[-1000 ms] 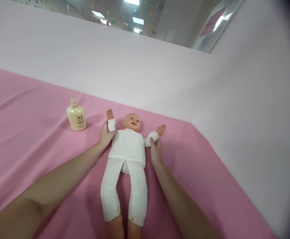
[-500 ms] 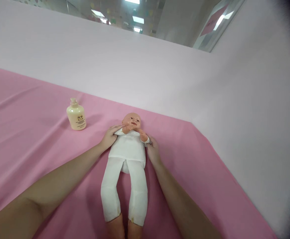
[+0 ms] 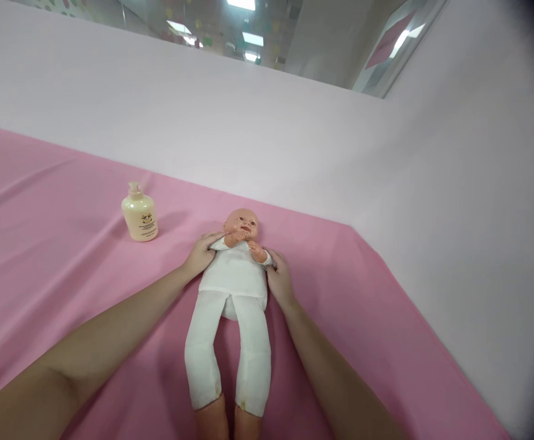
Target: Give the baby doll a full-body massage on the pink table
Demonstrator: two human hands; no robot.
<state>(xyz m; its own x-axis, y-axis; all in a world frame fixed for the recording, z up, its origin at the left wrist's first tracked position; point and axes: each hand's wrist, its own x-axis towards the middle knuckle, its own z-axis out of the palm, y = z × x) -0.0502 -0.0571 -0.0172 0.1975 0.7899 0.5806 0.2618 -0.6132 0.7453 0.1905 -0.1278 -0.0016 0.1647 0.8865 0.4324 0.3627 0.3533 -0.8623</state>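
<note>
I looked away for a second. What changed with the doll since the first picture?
Both hands, left and right, folded the doll's arms from spread wide inward onto its chest and keep hold of them. Its legs, the lotion bottle and the pink sheet stayed put.

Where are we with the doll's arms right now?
Done: the doll lies on its back on the pink sheet, both arms folded onto its chest below the chin. In hand: the left hand holds the doll's arm at one shoulder, the right hand the other. Left: the bottle stands apart, untouched, and the legs lie straight.
</note>
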